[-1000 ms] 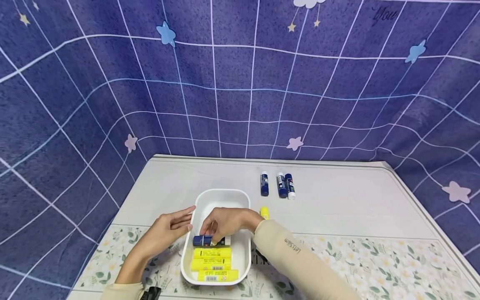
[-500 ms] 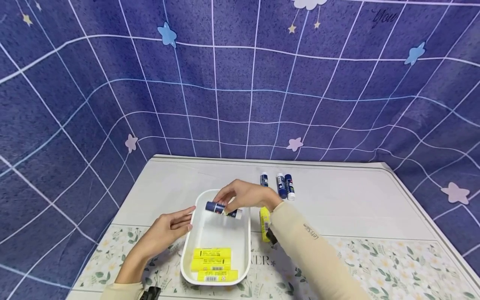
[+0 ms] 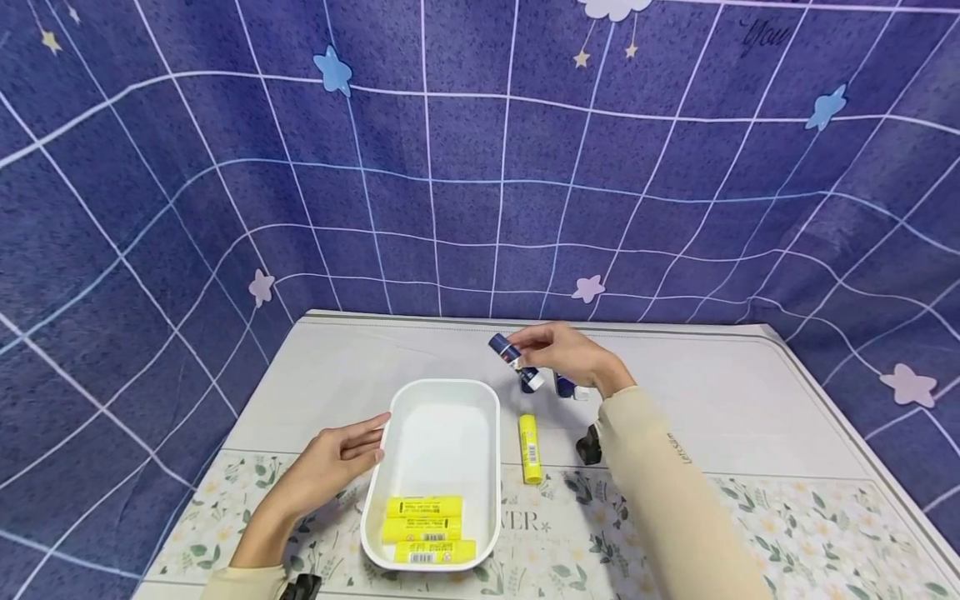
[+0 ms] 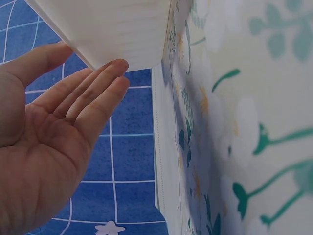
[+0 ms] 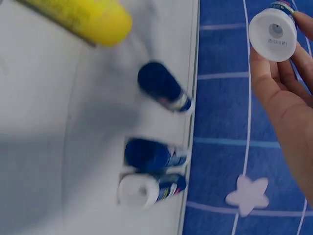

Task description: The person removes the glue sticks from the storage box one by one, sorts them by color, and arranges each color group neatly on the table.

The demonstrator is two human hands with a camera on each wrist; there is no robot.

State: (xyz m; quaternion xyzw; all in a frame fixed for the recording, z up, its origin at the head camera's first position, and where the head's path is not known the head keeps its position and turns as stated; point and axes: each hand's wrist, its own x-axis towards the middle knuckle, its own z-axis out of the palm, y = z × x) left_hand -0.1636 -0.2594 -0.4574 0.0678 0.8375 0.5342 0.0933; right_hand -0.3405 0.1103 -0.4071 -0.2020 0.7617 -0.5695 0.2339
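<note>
My right hand pinches a blue glue stick with a white end, held tilted above the back of the table. In the right wrist view its white twist base faces the camera. My left hand rests its nearly straight fingers against the left wall of a white plastic tray. Several yellow glue sticks lie crosswise at the tray's near end. Beneath the right hand, three more blue glue sticks lie on the table, partly hidden in the head view; the right wrist view shows one apart from a side-by-side pair.
A single yellow glue stick lies lengthwise just right of the tray. The table has a white back part and a floral cover in front. Behind it hangs a blue grid-patterned curtain with stars.
My right hand has lifted the blue glue stick out of the tray and carried it right and back, over the other blue ones. The left hand stays at the tray.
</note>
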